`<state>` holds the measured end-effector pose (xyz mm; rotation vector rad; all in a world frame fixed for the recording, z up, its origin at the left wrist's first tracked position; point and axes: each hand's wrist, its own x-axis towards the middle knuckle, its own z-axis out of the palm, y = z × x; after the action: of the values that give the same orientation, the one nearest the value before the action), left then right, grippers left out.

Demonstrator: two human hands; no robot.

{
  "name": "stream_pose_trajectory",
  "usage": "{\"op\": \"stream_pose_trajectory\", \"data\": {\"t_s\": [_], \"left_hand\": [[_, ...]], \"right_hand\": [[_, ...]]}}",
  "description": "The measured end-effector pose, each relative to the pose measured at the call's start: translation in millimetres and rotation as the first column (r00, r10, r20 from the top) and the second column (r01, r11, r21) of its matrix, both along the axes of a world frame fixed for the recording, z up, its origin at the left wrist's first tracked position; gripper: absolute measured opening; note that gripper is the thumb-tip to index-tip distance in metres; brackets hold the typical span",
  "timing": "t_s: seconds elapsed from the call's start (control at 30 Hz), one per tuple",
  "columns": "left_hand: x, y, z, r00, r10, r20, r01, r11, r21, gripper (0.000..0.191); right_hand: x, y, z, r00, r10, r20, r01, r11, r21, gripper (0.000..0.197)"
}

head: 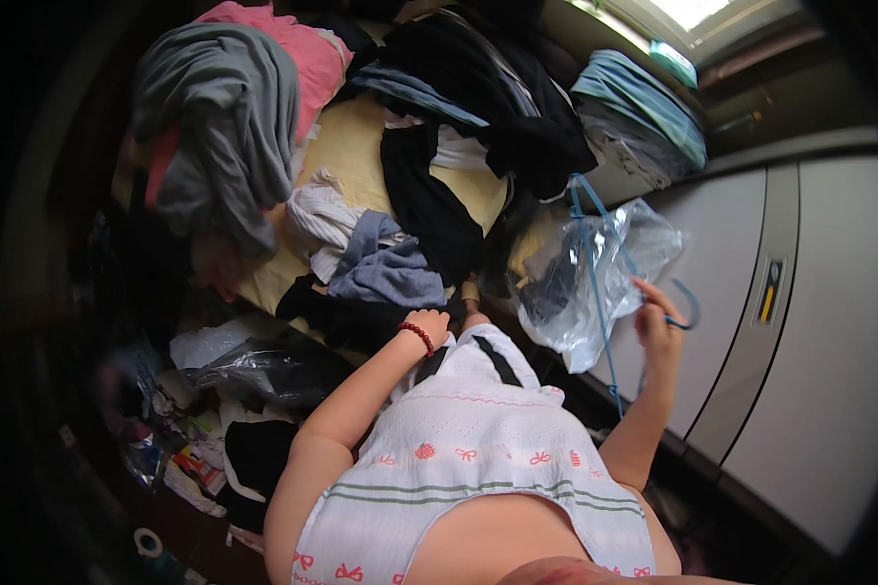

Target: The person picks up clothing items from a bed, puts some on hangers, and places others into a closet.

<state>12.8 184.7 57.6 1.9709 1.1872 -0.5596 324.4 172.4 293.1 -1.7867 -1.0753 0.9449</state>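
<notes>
My right hand (658, 316) is closed on a blue clothes hanger (593, 274) near its hook, and the hanger's frame hangs up and to the left, in front of a clear plastic bag (629, 248). My left hand (432, 325), with a red bead bracelet at the wrist, rests at the edge of a black garment (336, 311) and a white and black cloth; its fingers are partly hidden, so its grip is unclear. Just beyond it lie a blue-grey garment (388, 267), a white ribbed garment (322, 219) and black trousers (428, 197) on a yellow sheet (347, 150).
Grey and pink cloths (227, 124) are heaped at the upper left, dark clothes (453, 58) at the top. Folded teal fabric (636, 102) is stacked by the window. A grey cabinet (823, 307) stands right; plastic bags (263, 362) and clutter lie lower left.
</notes>
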Motion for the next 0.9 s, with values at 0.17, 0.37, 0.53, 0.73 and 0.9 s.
{"op": "stream_pose_trajectory", "data": {"t_s": [0.17,0.37,0.53,0.73,0.9], "left_hand": [[29,97,-92,0.835,0.355,0.421,-0.272,0.93,-0.246,0.039],[58,273,-235,0.506,0.822,0.261,-0.79,0.563,-0.242,0.029],[63,386,-301,0.285,0.949,0.136,-0.958,0.276,0.08,0.029],[60,410,-322,0.227,0.887,0.403,-0.974,0.204,0.099,0.029],[53,360,-265,-0.189,0.776,0.601,-0.972,-0.062,-0.226,0.028]], "right_hand": [[-21,90,-89,0.939,0.281,0.199,-0.291,0.957,0.022,0.032],[3,116,-155,0.835,0.485,0.259,-0.417,0.866,-0.276,0.03],[40,127,-187,0.86,0.465,0.21,-0.358,0.843,-0.402,0.03],[62,154,-207,0.84,0.457,0.292,-0.349,0.868,-0.354,0.031],[49,184,-190,0.829,0.495,0.262,-0.431,0.862,-0.265,0.027]]}}
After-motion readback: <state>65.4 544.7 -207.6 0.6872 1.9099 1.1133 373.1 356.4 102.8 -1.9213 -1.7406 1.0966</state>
